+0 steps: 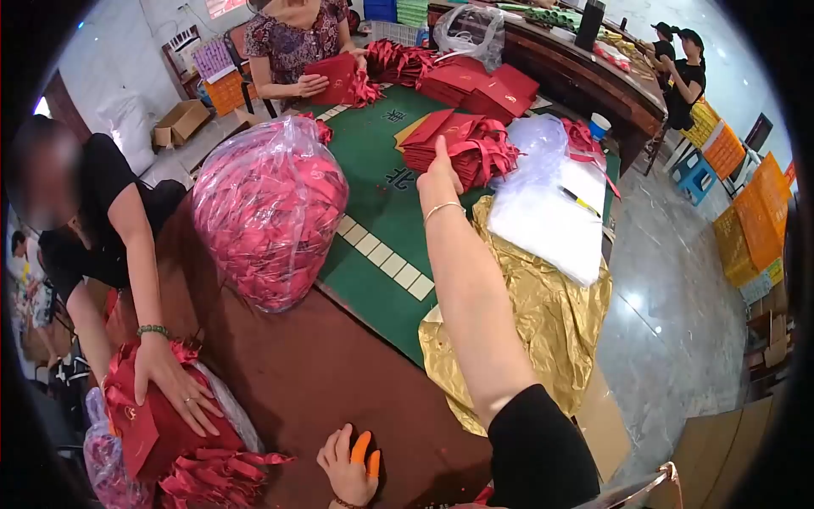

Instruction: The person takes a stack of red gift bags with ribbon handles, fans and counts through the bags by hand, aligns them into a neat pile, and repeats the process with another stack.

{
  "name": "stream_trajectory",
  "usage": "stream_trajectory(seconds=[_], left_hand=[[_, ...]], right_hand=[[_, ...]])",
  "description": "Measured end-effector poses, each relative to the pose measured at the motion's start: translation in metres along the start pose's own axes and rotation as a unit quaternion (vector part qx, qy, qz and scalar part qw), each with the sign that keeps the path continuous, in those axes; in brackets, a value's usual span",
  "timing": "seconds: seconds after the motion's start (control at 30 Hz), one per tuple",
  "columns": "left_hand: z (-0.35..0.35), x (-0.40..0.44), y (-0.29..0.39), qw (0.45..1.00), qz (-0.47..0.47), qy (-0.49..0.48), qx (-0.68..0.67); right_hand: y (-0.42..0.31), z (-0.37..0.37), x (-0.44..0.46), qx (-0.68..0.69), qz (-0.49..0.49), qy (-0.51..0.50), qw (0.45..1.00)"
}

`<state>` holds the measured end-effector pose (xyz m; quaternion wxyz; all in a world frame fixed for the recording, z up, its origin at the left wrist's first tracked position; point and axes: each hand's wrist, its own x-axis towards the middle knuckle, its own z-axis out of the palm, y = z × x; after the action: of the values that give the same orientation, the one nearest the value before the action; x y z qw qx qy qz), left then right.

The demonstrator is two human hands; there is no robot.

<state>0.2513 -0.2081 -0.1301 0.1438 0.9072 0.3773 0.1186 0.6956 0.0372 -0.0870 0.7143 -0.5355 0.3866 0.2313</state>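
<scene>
My right hand [441,174], at the end of an outstretched arm, is at the near edge of a stack of red envelopes with ribbons [475,146] on the green table. One finger points up against the stack; the others are partly hidden, so its grip is unclear. My left hand [349,467] lies on the brown tabletop at the bottom, fingers apart, two of them in orange covers, holding nothing. Left of the right arm stands a big clear bag of red ribboned items [271,212].
A co-worker's hands press on red envelopes [157,424] at the lower left. Another person holds red envelopes [332,79] at the far side. Gold wrapping [543,339] and a white packet [551,220] with a yellow pen lie right of my arm.
</scene>
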Motion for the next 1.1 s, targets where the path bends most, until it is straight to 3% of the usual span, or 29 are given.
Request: stream_trajectory(seconds=[0.13,0.27,0.5,0.57,0.63,0.73,0.8,0.83,0.93,1.1], left_hand=[[0.004,-0.002,-0.003,1.000,0.011,0.017,0.003],[0.004,-0.001,-0.001,0.999,-0.005,0.034,-0.019],[0.005,-0.001,0.000,0.999,-0.009,0.033,-0.021],[0.007,-0.002,-0.003,1.000,-0.004,0.025,-0.008],[0.007,-0.001,-0.004,1.000,0.001,0.018,0.005],[0.004,0.000,0.001,0.999,-0.016,0.021,-0.017],[0.003,0.000,0.001,1.000,-0.015,0.015,-0.020],[0.004,0.000,0.001,1.000,-0.015,0.015,-0.020],[0.005,0.000,0.001,1.000,-0.015,0.018,-0.017],[0.007,-0.001,-0.001,0.999,-0.014,0.021,-0.024]], right_hand=[[-0.012,0.003,0.016,0.115,0.002,0.027,0.993],[-0.020,-0.003,0.037,0.258,-0.056,-0.126,0.956],[-0.027,-0.006,0.022,0.102,-0.063,0.013,0.993],[-0.030,-0.007,0.014,0.162,-0.079,0.006,0.984],[-0.030,-0.009,0.028,0.252,-0.083,-0.114,0.957],[-0.037,-0.003,0.038,0.211,-0.103,-0.113,0.965],[-0.040,-0.001,0.045,0.105,-0.097,-0.072,0.987],[-0.038,0.001,0.056,0.104,-0.097,-0.072,0.987],[-0.027,0.009,0.095,0.081,-0.230,-0.095,0.965],[-0.023,-0.021,0.065,0.101,-0.216,-0.149,0.960]])
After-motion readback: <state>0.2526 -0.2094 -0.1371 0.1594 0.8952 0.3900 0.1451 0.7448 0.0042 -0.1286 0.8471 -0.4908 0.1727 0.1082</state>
